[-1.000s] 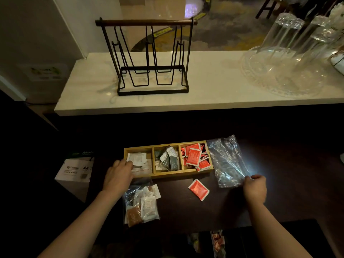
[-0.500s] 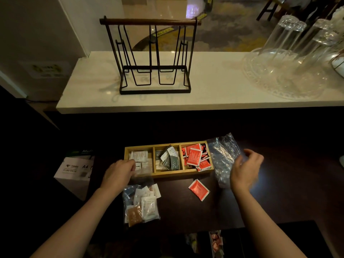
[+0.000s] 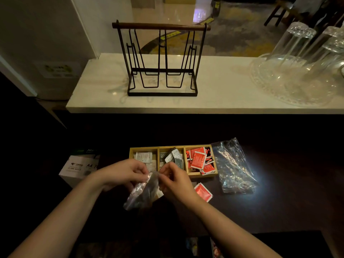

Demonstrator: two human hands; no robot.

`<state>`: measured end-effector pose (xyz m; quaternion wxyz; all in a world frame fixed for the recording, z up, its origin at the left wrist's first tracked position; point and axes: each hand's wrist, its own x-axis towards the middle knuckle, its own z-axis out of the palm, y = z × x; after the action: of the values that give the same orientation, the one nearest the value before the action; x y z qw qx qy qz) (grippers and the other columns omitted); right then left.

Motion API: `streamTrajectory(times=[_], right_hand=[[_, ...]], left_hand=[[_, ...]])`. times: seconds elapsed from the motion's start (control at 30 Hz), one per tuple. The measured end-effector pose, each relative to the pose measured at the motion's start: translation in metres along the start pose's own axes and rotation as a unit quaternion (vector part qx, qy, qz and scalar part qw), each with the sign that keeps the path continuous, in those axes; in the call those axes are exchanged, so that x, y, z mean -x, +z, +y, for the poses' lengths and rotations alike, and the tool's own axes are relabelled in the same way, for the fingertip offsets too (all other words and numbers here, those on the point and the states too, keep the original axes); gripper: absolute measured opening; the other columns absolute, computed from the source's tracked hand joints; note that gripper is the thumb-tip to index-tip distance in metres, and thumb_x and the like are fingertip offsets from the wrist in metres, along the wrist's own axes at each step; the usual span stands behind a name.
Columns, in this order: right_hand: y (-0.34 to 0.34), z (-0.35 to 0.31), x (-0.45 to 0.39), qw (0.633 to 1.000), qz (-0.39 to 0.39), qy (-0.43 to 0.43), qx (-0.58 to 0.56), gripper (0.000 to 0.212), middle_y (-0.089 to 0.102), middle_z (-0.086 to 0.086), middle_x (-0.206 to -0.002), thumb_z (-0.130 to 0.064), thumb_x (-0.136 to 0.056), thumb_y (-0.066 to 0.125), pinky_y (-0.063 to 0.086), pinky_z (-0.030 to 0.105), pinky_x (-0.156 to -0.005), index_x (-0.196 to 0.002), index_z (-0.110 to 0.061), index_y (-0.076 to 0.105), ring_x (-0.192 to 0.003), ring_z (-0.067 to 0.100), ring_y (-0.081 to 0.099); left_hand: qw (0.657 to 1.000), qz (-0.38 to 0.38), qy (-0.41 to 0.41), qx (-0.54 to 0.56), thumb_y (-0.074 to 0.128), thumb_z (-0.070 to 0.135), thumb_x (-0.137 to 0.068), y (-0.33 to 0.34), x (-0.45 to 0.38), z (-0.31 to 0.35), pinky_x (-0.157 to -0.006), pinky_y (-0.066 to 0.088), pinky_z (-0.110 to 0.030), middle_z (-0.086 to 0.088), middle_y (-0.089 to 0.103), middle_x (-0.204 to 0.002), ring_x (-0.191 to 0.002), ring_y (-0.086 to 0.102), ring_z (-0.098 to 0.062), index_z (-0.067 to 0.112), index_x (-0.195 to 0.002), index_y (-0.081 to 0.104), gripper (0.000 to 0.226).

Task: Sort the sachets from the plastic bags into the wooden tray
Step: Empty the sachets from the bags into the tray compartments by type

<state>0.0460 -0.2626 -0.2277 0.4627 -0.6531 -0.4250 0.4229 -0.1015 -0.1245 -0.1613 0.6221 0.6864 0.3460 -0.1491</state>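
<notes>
A wooden tray point(image 3: 202, 173) with three compartments lies on the dark table: white sachets on the left, grey-green ones in the middle, red ones on the right. My left hand point(image 3: 122, 172) and my right hand point(image 3: 174, 178) both pinch the top of a clear plastic bag point(image 3: 141, 194) lifted just in front of the tray; its contents are dim. A loose red sachet point(image 3: 202, 191) lies on the table beside my right wrist. A second, flattened plastic bag point(image 3: 234, 166) lies to the right of the tray.
A white A4 paper box point(image 3: 78, 167) stands at the left. Behind, a pale counter point(image 3: 223, 101) carries a black wire rack point(image 3: 162, 60) and a glass tray point(image 3: 286, 84) with upturned glasses.
My right hand left the flattened bag on the right and came across to the bag of sachets. My left hand lifted that bag off the table; both hands now hold its top.
</notes>
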Motion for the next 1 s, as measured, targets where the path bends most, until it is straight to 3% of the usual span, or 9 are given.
streamTrajectory(times=[0.13, 0.3, 0.43, 0.57, 0.73, 0.87, 1.0], right_hand=[[-0.011, -0.013, -0.005, 0.997, 0.042, 0.019, -0.059, 0.012, 0.063, 0.0, -0.074, -0.01, -0.09, 0.061, 0.058, 0.031, -0.063, -0.087, -0.019, 0.054, -0.064, 0.019, 0.067], [-0.006, -0.018, -0.006, 0.999, -0.008, 0.023, 0.024, 0.007, 0.067, 0.003, -0.08, -0.011, -0.086, 0.065, 0.059, 0.033, -0.071, -0.092, -0.015, 0.063, -0.073, 0.019, 0.068], [-0.006, -0.019, -0.007, 0.998, 0.033, 0.026, 0.054, 0.017, 0.069, 0.014, -0.088, -0.007, -0.086, 0.064, 0.055, 0.025, -0.072, -0.102, -0.011, 0.067, -0.08, 0.02, 0.066], [-0.011, -0.022, -0.004, 0.998, 0.027, 0.034, 0.046, 0.023, 0.07, 0.012, -0.093, -0.007, -0.084, 0.067, 0.057, 0.033, -0.08, -0.106, -0.013, 0.066, -0.087, 0.022, 0.066], [-0.006, -0.02, 0.002, 0.997, 0.006, 0.027, 0.078, 0.038, 0.064, -0.006, -0.095, -0.013, -0.078, 0.074, 0.051, 0.009, -0.073, -0.114, -0.016, 0.06, -0.08, 0.0, 0.061], [0.0, -0.02, 0.004, 0.992, 0.039, 0.015, 0.122, 0.046, 0.064, -0.002, -0.104, -0.021, -0.077, 0.076, 0.048, 0.008, -0.07, -0.119, -0.017, 0.056, -0.082, 0.003, 0.06], [0.004, -0.019, 0.005, 0.985, 0.036, 0.006, 0.17, 0.046, 0.062, 0.0, -0.117, -0.023, -0.082, 0.069, 0.054, 0.028, -0.084, -0.124, -0.019, 0.051, -0.1, 0.015, 0.062]], left_hand=[[0.998, -0.006, -0.009, 0.069, 0.058, 0.009, -0.09, 0.005, 0.004, 0.0, -0.052, 0.056, -0.025, -0.017, 0.068, -0.083, -0.07, 0.068, -0.022, -0.006, -0.097, 0.061, 0.016], [0.993, 0.084, 0.006, 0.08, 0.064, 0.009, -0.087, 0.027, -0.009, -0.008, -0.054, 0.054, -0.023, -0.005, 0.068, -0.075, -0.066, 0.067, -0.013, 0.004, -0.083, 0.069, 0.008], [0.983, 0.143, 0.008, 0.117, 0.063, 0.007, -0.088, 0.042, -0.021, -0.009, -0.053, 0.055, -0.021, -0.006, 0.066, -0.071, -0.059, 0.066, -0.008, 0.008, -0.077, 0.067, 0.012], [0.969, 0.18, 0.012, 0.167, 0.06, 0.009, -0.09, 0.054, -0.028, -0.01, -0.051, 0.054, -0.02, -0.003, 0.067, -0.071, -0.06, 0.067, -0.007, 0.011, -0.079, 0.068, 0.013], [0.96, 0.231, -0.003, 0.16, 0.059, 0.019, -0.091, 0.067, -0.036, -0.014, -0.049, 0.048, -0.02, -0.002, 0.067, -0.069, -0.06, 0.065, -0.009, 0.013, -0.077, 0.07, 0.018], [0.96, 0.226, -0.008, 0.166, 0.065, 0.027, -0.086, 0.069, -0.039, -0.015, -0.052, 0.047, -0.021, 0.0, 0.068, -0.065, -0.059, 0.065, -0.009, 0.014, -0.071, 0.071, 0.02], [0.957, 0.2, -0.017, 0.21, 0.068, 0.024, -0.084, 0.068, -0.04, -0.018, -0.054, 0.046, -0.026, 0.0, 0.068, -0.061, -0.061, 0.063, -0.014, 0.018, -0.064, 0.073, 0.022]])
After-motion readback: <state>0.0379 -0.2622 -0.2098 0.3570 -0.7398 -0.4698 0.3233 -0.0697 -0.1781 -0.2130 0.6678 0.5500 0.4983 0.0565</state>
